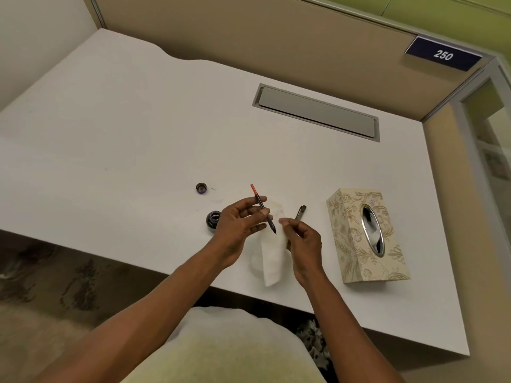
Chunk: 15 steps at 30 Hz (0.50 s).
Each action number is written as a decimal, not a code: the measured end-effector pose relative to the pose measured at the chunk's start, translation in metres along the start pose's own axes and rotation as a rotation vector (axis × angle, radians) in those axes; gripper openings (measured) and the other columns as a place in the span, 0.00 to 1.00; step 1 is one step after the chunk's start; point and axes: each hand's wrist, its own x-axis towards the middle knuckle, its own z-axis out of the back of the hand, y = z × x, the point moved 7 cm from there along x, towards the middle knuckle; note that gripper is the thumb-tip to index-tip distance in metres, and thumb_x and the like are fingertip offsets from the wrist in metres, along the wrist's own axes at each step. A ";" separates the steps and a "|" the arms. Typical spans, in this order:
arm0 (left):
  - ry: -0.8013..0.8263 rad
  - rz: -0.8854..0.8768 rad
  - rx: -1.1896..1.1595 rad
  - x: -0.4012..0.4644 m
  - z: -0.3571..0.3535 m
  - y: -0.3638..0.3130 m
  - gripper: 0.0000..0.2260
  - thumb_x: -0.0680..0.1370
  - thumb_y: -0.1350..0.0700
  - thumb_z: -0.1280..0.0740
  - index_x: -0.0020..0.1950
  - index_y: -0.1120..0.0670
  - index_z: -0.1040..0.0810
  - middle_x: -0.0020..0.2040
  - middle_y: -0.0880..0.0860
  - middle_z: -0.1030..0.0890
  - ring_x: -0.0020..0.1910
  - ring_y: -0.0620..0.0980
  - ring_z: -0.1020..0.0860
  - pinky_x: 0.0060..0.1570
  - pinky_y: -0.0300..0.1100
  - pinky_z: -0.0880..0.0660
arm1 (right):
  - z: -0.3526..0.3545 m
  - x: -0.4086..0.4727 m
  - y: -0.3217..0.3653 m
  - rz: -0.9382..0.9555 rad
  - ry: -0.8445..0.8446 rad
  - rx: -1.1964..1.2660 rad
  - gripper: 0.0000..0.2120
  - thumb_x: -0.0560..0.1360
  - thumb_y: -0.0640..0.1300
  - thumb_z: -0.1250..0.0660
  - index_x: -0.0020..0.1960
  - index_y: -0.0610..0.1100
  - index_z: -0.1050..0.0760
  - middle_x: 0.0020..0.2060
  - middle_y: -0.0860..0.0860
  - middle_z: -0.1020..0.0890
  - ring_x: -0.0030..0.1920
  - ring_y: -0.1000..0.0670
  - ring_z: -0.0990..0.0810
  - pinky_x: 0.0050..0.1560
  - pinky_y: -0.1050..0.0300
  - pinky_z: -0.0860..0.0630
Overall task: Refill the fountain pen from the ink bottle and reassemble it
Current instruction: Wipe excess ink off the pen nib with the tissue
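My left hand (243, 219) pinches the pen's inner section (262, 207), a thin dark piece with a red converter end pointing away and the nib pointing down toward me. My right hand (301, 239) holds a white tissue (272, 258) just right of the nib, and the tissue hangs down over the desk edge. The open ink bottle (213, 219) stands just left of my left hand. Its cap (201, 187) lies farther back on the white desk (110, 134). A dark pen barrel (300, 212) lies behind my right hand.
A patterned tissue box (365, 236) stands at the right of the desk. A grey cable-tray lid (315, 111) is set into the desk at the back. Beige partition walls bound the back and right. The desk's front edge runs just below my hands.
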 end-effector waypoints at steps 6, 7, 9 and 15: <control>-0.092 -0.036 0.057 0.004 0.016 -0.005 0.12 0.77 0.65 0.28 0.60 0.56 0.18 0.46 0.56 0.15 0.51 0.53 0.14 0.56 0.49 0.20 | -0.011 -0.005 0.012 0.010 0.218 0.000 0.24 0.73 0.26 0.29 0.65 0.45 0.20 0.56 0.54 0.14 0.55 0.52 0.14 0.54 0.56 0.17; -0.095 -0.038 0.054 0.005 0.018 -0.005 0.12 0.77 0.65 0.28 0.60 0.56 0.18 0.45 0.55 0.15 0.51 0.53 0.14 0.57 0.49 0.20 | -0.011 -0.004 0.012 0.020 0.221 -0.044 0.24 0.73 0.27 0.28 0.65 0.46 0.20 0.55 0.52 0.14 0.54 0.51 0.13 0.54 0.55 0.17; -0.102 -0.037 0.045 0.007 0.020 -0.006 0.12 0.77 0.65 0.28 0.59 0.56 0.17 0.43 0.53 0.15 0.51 0.54 0.15 0.58 0.50 0.21 | -0.007 -0.002 0.014 0.073 0.171 -0.188 0.18 0.74 0.33 0.26 0.60 0.49 0.17 0.52 0.51 0.13 0.49 0.51 0.13 0.52 0.54 0.16; -0.101 -0.043 0.005 0.008 0.022 -0.007 0.12 0.77 0.66 0.28 0.60 0.58 0.18 0.44 0.55 0.16 0.51 0.54 0.14 0.57 0.47 0.20 | -0.002 -0.002 0.033 0.431 0.017 -0.568 0.03 0.75 0.46 0.24 0.48 0.50 0.16 0.50 0.58 0.21 0.50 0.58 0.20 0.46 0.62 0.21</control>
